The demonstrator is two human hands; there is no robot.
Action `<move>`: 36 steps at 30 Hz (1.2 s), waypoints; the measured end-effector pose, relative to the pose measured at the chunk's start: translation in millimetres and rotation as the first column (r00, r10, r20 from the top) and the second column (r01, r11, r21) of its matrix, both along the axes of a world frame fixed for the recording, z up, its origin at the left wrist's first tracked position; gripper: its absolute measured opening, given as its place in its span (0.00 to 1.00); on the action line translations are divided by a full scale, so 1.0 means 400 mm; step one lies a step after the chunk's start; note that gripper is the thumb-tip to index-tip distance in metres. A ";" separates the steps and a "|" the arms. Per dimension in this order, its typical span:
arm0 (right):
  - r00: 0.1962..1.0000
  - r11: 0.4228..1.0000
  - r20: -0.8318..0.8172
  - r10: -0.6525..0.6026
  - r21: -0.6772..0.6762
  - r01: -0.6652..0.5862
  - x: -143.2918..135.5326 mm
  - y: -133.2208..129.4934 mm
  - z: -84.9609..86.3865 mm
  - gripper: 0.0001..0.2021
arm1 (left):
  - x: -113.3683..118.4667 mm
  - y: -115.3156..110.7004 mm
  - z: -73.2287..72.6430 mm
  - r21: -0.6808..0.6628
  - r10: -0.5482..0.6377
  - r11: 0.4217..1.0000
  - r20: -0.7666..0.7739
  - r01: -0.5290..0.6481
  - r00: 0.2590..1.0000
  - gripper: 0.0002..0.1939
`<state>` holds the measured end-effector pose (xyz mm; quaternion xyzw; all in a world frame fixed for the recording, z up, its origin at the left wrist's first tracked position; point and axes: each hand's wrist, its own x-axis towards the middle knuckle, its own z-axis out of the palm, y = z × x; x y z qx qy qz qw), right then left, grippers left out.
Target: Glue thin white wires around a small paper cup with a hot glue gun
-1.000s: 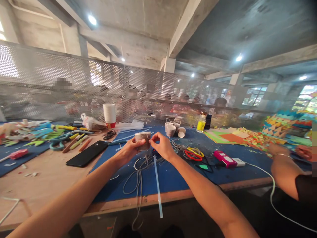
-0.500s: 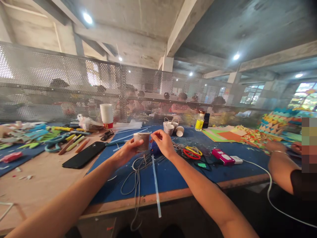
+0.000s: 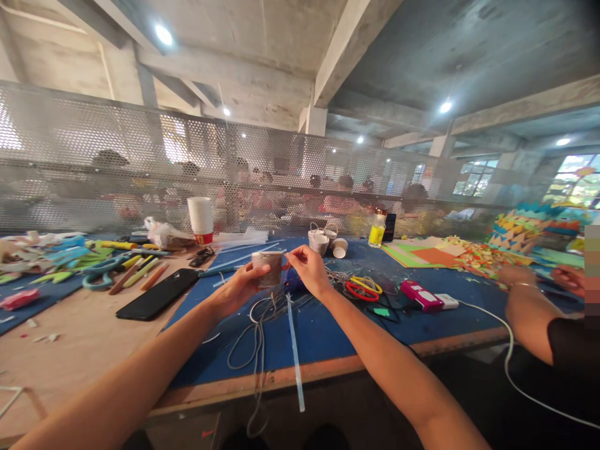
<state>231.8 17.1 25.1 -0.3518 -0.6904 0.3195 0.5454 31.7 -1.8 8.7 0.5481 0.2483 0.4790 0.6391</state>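
A small greyish cup (image 3: 270, 275) is upright in my left hand (image 3: 241, 286), whose thumb lies along its side. Close to the cup's right side is my right hand (image 3: 310, 269), thumb and forefinger pinched together; anything between those fingertips is too small to make out. Grey cord (image 3: 257, 344) hangs below the cup, looping over the blue mat and past the table's front edge. A blue object (image 3: 294, 279) sits partly behind my right hand, and a clear stick (image 3: 295, 356) extends from it toward me.
Small cups (image 3: 319, 242) stand behind my hands, one on its side. A black phone (image 3: 158, 294), scissors (image 3: 98, 275) and a paper cup stack (image 3: 200, 219) are left. Right are coloured cords (image 3: 363, 287), a pink box (image 3: 420, 296), a yellow-labelled bottle (image 3: 376, 231) and another person's arms (image 3: 529, 312).
The view has shifted very slightly. Both of my hands keep nearly the same pose around the cup, while the other person's hand at the far right has moved a little.
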 end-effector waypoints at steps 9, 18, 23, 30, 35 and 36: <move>1.000 1.000 -0.002 0.007 0.008 -0.007 0.003 0.009 -0.006 0.11 | 0.001 -0.008 0.006 -0.004 -0.004 1.000 -0.016 0.004 1.000 0.22; 1.000 1.000 0.008 0.006 -0.003 -0.006 0.004 0.009 -0.002 0.10 | 0.002 -0.009 0.006 0.001 -0.018 1.000 -0.004 0.018 1.000 0.22; 1.000 1.000 0.023 0.004 -0.012 -0.003 0.005 0.013 -0.006 0.10 | 0.004 -0.011 0.008 0.001 -0.024 1.000 -0.005 0.024 1.000 0.21; 1.000 0.999 0.024 0.018 -0.045 -0.017 0.007 0.005 0.001 0.11 | 0.002 -0.010 0.005 -0.007 -0.027 1.000 -0.002 0.027 1.000 0.22; 0.999 0.998 0.011 0.035 -0.045 -0.035 0.008 0.015 -0.005 0.10 | -0.001 -0.002 -0.002 -0.001 -0.042 0.999 0.002 0.042 0.999 0.25; 0.999 0.998 0.004 0.040 -0.051 -0.040 0.009 0.018 -0.006 0.10 | -0.001 -0.001 -0.002 0.002 -0.049 0.999 0.001 0.049 0.999 0.26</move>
